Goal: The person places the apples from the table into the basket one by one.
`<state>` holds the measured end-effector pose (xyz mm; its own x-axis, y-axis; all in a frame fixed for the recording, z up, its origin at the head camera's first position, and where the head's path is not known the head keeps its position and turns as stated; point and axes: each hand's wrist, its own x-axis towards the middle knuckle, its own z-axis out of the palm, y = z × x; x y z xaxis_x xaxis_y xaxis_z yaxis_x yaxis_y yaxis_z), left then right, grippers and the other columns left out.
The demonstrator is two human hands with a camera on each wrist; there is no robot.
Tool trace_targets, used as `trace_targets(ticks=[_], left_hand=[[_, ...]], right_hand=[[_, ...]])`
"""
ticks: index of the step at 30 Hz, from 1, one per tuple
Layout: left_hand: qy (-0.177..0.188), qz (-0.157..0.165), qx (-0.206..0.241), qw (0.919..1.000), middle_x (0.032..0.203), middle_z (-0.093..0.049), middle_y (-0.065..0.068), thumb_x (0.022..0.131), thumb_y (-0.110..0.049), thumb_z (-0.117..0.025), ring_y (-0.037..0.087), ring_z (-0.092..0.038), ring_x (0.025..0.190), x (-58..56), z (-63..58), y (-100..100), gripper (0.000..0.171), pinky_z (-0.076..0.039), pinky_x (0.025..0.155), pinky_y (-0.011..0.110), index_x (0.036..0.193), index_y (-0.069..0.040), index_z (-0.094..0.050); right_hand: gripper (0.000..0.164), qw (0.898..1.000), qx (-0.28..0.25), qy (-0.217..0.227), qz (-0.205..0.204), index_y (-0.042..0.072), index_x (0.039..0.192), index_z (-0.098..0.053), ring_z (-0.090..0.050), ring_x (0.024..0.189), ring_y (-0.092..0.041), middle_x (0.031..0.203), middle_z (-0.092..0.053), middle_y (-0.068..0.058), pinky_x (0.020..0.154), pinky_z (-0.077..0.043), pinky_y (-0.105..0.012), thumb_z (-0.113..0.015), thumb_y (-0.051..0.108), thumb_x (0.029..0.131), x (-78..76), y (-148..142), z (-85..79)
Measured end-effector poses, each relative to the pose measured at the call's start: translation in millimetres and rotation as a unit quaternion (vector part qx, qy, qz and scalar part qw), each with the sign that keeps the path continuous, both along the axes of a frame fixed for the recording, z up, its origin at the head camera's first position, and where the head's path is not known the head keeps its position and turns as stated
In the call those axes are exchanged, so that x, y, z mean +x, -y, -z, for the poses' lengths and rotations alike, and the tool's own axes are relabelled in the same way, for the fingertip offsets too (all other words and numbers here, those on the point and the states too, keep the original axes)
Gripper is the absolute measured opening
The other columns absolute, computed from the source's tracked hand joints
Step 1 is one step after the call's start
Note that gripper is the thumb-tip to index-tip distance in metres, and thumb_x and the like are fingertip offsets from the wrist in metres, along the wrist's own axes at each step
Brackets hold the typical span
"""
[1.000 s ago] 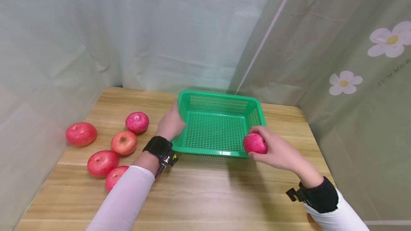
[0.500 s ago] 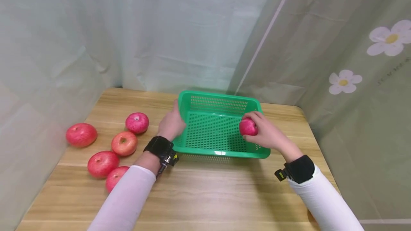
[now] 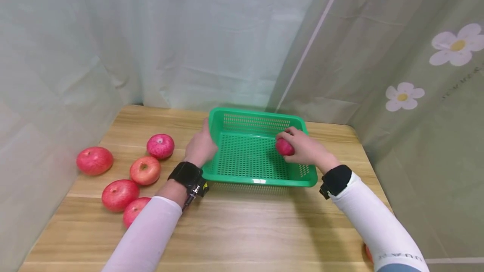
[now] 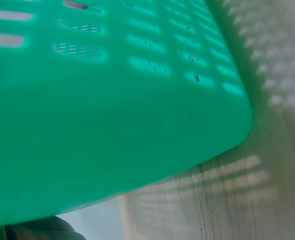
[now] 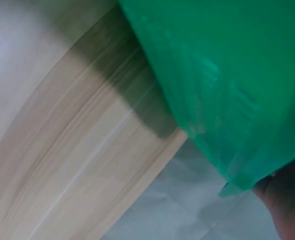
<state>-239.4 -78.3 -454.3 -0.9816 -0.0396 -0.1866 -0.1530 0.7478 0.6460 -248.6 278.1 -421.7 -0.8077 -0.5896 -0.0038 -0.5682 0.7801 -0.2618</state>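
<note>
A green plastic basket [image 3: 234, 178] with slotted sides stands on the wooden table. My left hand [image 3: 200, 148] grips its left rim. In the left wrist view the basket's wall [image 4: 112, 115] fills most of the frame, with dark fingers [image 4: 47, 230] at the lower left. Over the basket's right end, my right hand [image 3: 306, 149] holds a red apple [image 3: 284, 147] between thumb and fingers, inside the rim. The right wrist view has the basket's outer side [image 5: 227, 90] in front, hiding the apple and most of the hand [image 5: 287, 205].
Several more apples lie left of the basket, among them a dark pink apple [image 3: 160, 145], a paler apple [image 3: 145, 170] and one at the far left [image 3: 94, 160]. Another apple [image 3: 368, 253] is partly hidden by the right sleeve. Curtains [image 3: 219, 45] hang behind the table.
My right hand has carried the apple from the basket's front right corner inward, back and left, and lower into the basket. My left hand has stayed on the rim.
</note>
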Motion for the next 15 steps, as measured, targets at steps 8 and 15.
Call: trace_targets(ticks=[8,15], left_hand=[[-0.007,0.000,-0.004,1.0000,0.084,-0.064,0.016,0.092,0.001,-0.064,0.029,-0.063,0.064,0.6,0.1,-1,0.110,-0.050,0.055,0.041,0.173,-0.021,0.006],[-0.013,0.004,-0.015,0.9998,0.082,-0.064,0.015,0.091,0.001,-0.065,0.029,-0.062,0.064,0.0,0.5,0,0.110,-0.049,0.055,0.040,0.173,-0.020,0.006]], right_hand=[[0.066,0.998,0.022,-0.031,-0.050,0.012,0.145,-0.062,-0.059,0.125,-0.038,0.147,-0.051,-0.020,0.095,-0.058,-0.052,-0.090,0.017,0.085,-19.2,-6,6.5],[0.065,0.995,0.046,-0.051,-0.075,0.012,0.143,-0.064,-0.057,0.129,-0.040,0.144,-0.056,-0.022,0.101,-0.055,-0.054,-0.091,0.016,0.085,-31.0,-8,11.2]])
